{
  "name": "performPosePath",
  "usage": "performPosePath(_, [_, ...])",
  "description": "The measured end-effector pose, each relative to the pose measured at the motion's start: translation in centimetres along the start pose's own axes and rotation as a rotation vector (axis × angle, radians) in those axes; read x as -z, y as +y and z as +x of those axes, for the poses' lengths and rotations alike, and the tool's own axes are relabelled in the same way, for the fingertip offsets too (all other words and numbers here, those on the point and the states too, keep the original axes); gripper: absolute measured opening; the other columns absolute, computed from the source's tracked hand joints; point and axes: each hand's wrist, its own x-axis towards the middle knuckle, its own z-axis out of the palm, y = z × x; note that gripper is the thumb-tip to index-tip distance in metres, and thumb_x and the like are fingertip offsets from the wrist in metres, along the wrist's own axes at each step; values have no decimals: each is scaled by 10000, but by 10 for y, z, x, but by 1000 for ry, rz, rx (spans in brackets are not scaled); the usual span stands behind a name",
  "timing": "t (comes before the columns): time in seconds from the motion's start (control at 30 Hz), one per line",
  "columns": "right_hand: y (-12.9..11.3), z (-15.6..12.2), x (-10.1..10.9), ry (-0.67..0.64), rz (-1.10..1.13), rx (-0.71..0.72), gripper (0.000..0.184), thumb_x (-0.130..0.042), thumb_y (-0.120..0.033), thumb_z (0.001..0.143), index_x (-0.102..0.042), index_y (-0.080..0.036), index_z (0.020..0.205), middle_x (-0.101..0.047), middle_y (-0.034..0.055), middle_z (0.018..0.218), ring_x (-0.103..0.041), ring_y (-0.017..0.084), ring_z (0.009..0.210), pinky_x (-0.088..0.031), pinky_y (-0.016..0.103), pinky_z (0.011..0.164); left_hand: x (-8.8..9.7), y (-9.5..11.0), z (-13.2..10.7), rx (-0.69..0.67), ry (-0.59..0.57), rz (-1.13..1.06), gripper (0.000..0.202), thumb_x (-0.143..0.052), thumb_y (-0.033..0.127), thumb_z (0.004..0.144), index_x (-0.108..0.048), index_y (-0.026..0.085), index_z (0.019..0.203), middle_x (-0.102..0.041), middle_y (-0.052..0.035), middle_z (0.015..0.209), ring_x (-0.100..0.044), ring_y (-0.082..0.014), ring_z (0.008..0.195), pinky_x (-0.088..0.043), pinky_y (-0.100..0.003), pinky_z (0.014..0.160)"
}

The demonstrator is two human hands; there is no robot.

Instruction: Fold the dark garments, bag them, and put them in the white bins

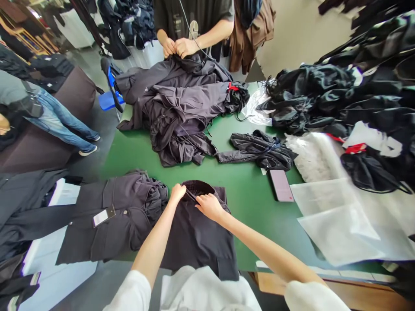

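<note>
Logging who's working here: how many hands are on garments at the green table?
4: the wearer's left hand and right hand on the near dark garment; the co-worker's two hands on dark clothing opposite.

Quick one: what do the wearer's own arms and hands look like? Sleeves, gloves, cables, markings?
White short sleeves on both arms, the left sleeve and the right sleeve; both look plain. Forearms are bare below them. Left hand and right hand are ungloved. No cables, watch or wristband visible. Too small to rule out rings.
</note>
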Motion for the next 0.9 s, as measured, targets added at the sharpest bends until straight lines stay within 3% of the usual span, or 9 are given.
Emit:
performPosePath(0.1, [-1,7,3,15,96,-75,359,-328,-410,946,-500,-151,1126,-671,99,936,-635,230,850,-414,332,742,7,-18,-11,-40,-65,-41,274,-418,221,844,-621,104,986,-681,-136,939,-657,-204,837,-498,-303,779])
performPosePath(0.23, [0,30,9,0,265,96,440,-480,-463,879,-475,-143,1182,-627,131,1144,-584,253,1059,-412,334,849,19,-29,-24,-98,-138,-105,258,-457,192,821,-644,158,995,-697,-80,935,-656,-179,834,-517,-275,760])
performPosePath(0.43, [0,34,12,-130,438,197,475,-487,-497,871,-477,-164,1209,-671,90,993,-635,215,865,-438,279,694,26,-39,-46,-79,-387,-496,236,-519,236,815,-622,123,995,-676,-93,991,-642,-191,879,-542,-304,737])
performPosePath(0.57, [-7,8,8,-137,325,292,399,-419,-419,923,-522,-201,1240,-648,89,1028,-606,206,938,-429,292,792,15,-50,-61,-1,-288,-593,222,-524,262,821,-579,126,988,-651,-92,992,-625,-163,849,-524,-268,691])
performPosePath(0.7, [-24,-17,0,-139,176,256,365,-398,-349,937,-531,-194,1239,-628,95,963,-584,201,894,-422,294,771,0,-62,-69,26,-159,-556,210,-505,295,828,-567,141,955,-653,-78,918,-614,-164,793,-504,-267,660])
performPosePath(0.9, [-38,-29,-7,-104,121,217,329,-425,-313,923,-521,-201,1216,-617,85,924,-565,211,855,-402,310,747,-7,-68,-71,-79,-118,-453,219,-516,300,824,-597,139,947,-659,-79,993,-594,-192,966,-454,-294,871])
